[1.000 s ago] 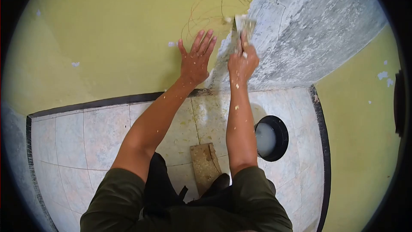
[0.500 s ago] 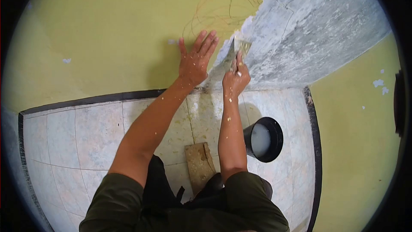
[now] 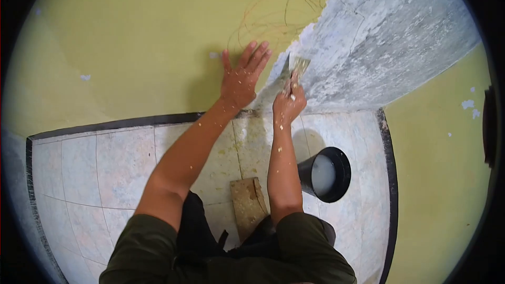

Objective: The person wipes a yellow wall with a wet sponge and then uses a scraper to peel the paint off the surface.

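Observation:
My right hand is closed around the handle of a paint scraper. The scraper's flat, flake-specked blade lies at the ragged edge where green paint meets the bare grey plaster. To its left, my left hand is spread with fingers apart, seemingly flat against the green painted wall. Pale paint flakes stick to both hands and forearms. Thin scribbled lines run over the paint above my left hand. Part of the scraper's handle is hidden in my right fist.
A black bucket of cloudy liquid stands on the tiled floor, right of my right forearm. A worn brown board lies between my legs. Paint flakes litter the tiles. Dark skirting edges the floor, and another green wall rises at right.
The scraper and my right hand have shifted slightly down along the paint edge. My left hand keeps its spread pose on the wall. The whole view has moved a little.

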A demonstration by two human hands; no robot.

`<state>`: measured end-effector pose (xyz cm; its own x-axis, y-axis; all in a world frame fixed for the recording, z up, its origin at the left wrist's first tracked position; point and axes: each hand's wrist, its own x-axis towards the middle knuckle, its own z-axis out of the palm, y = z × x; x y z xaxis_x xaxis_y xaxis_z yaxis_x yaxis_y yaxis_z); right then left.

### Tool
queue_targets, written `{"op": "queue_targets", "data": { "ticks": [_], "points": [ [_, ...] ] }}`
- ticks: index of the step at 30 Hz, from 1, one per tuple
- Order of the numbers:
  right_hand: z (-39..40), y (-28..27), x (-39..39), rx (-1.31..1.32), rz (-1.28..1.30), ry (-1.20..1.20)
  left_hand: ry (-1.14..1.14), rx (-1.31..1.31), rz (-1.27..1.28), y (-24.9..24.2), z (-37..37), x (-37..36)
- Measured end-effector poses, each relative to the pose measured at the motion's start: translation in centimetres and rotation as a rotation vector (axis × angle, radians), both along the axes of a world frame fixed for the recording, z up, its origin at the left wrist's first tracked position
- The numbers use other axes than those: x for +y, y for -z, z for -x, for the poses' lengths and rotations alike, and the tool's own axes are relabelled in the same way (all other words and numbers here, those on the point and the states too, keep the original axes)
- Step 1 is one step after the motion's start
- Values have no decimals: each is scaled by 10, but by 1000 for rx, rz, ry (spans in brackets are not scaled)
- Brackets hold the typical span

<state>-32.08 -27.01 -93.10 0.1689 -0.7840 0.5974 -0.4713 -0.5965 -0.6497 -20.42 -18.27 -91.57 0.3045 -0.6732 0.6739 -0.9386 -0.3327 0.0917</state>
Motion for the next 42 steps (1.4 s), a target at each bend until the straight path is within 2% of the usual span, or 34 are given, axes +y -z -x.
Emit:
{"op": "queue_targets", "data": {
  "ticks": [4, 6, 10, 11, 14, 15, 18, 20, 22, 26, 27, 28, 30, 33, 34, 36, 37, 39, 40, 42],
  "points": [
    [-2, -10, 3, -57, -14, -17, 38, 109, 9, -3, 5, 1],
    [-2, -48, 0, -36, 134, -10, 6, 80, -25, -5, 4, 1],
    [3, -25, -3, -60, 183, -40, -16, 44, -54, -5, 4, 2],
    [7, -17, -2, 17, 172, -18, -19, 32, -46, -5, 4, 3],
    [2, -21, -6, -39, 118, -29, 44, 93, 34, -10, 0, 1],
    [-1, -37, -8, -79, 182, -59, 45, 96, 20, -12, 1, 2],
    [-5, -70, -13, -162, 148, -97, 36, 79, 0, -4, 2, 3],
    [0, -63, -3, -152, 149, -54, 39, 33, 10, -4, 6, 4],
    [4, -38, 1, -54, 110, -38, -4, 68, -98, -12, 5, 7],
    [5, -43, 2, 96, 132, 9, 30, 99, 33, -8, 4, 3],
    [-2, -50, 1, -60, 170, -31, 39, 95, 34, -7, 4, 3],
    [-5, -57, -2, -51, 161, -31, 52, 89, 30, -6, 5, 4],
    [-13, -89, -1, -113, 315, -63, 44, 63, 3, -4, 3, 3],
    [-14, -102, 0, -143, 282, -75, 42, 52, -43, -3, 3, 11],
    [-9, -88, -1, -151, 289, -66, 51, 62, -44, -8, 2, 8],
    [-2, -32, 0, 48, 203, 53, 71, 77, -27, -10, 1, 8],
    [-1, -18, 1, 38, 211, 52, 90, 105, -31, -9, -2, 10],
    [2, -6, 6, -90, 149, -63, 82, 107, 6, -10, -1, 7],
    [2, -2, 1, -74, 152, -69, 80, 122, 35, -7, 4, 6],
    [4, -27, -1, -65, 174, -29, 83, 122, 42, -3, 5, 7]
  ]
}}
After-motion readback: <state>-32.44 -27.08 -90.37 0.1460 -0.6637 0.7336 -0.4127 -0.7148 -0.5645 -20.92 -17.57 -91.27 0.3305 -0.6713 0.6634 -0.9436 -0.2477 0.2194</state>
